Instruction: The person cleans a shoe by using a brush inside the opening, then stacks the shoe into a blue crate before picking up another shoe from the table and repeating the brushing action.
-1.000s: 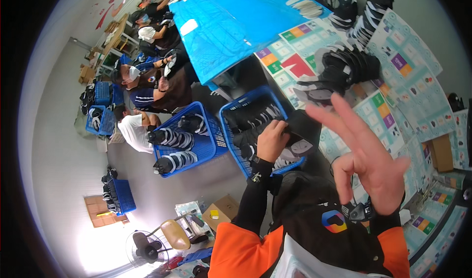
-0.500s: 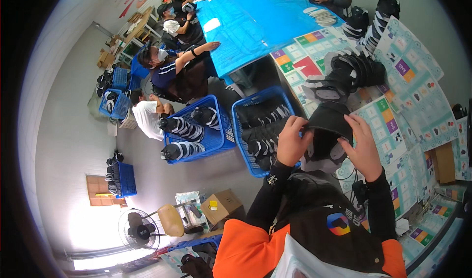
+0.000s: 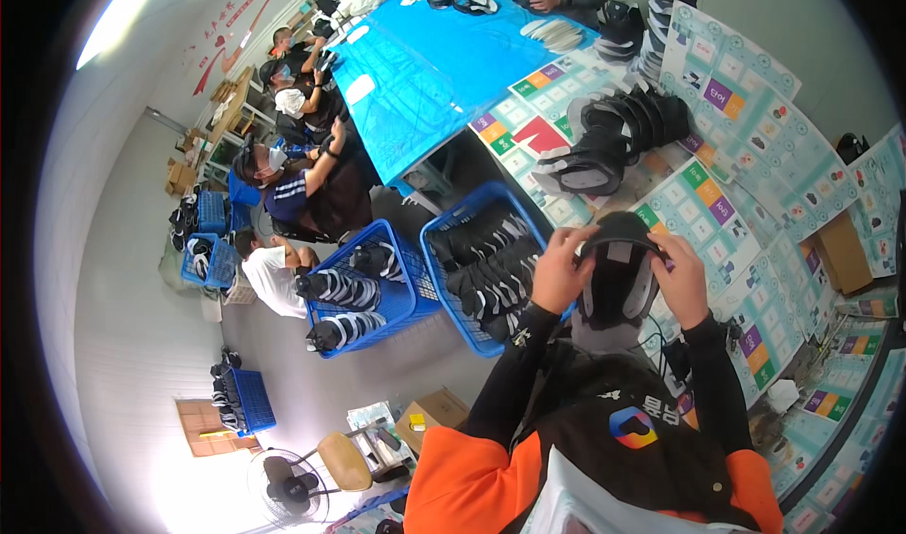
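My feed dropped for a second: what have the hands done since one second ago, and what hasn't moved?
The right hand, which was open and raised in the air, has come down and taken hold of the right side of the black and grey boot piece. The left hand, then down at the blue crate, now grips its left side, held up before the chest. The crate and the boots on the table stayed put.

Left hand [image 3: 561, 272]: I hold it raised ahead of my chest, fingers curled and closed in a grip, thumb toward the right. Right hand [image 3: 681, 277]: same height, fingers bent inward and gripping, facing the left one, a narrow gap between them. Forearms: both in black sleeves, rising from my orange shoulders, elbows bent, wrists angled toward each other.
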`<state>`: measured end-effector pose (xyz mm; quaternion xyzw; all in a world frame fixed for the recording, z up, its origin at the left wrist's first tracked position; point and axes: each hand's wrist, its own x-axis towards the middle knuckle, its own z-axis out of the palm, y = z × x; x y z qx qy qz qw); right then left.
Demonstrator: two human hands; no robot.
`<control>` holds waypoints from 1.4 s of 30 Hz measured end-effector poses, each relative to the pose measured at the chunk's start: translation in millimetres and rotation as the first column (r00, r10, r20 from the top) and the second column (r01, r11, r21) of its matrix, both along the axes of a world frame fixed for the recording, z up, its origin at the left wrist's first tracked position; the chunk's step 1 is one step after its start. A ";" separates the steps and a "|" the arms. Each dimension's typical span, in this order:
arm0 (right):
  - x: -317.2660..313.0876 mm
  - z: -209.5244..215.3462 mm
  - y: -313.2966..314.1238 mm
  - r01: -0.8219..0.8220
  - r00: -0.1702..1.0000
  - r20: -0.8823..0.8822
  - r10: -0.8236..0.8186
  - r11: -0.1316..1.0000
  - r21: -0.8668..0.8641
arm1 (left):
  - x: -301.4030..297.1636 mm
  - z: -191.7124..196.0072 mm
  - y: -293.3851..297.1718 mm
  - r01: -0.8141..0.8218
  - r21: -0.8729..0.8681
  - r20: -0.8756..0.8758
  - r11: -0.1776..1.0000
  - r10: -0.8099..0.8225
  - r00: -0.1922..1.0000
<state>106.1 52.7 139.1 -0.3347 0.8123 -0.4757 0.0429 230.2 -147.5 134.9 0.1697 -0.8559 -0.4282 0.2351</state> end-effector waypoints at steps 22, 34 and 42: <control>-22.0 -52.5 2.1 -0.001 0.977 0.209 0.030 0.990 -0.138 | -20.1 -37.0 -26.1 0.190 -0.082 0.041 0.978 -0.188 0.981; -23.0 -58.4 -17.9 -0.107 0.984 0.132 0.122 0.987 -0.119 | -11.7 -51.4 -42.2 0.147 -0.209 -0.006 0.967 -0.152 0.988; -31.7 -102.8 -13.6 0.039 0.938 0.339 0.067 0.954 -0.297 | -31.6 -77.5 -27.1 -0.006 0.092 -0.031 0.996 0.009 0.999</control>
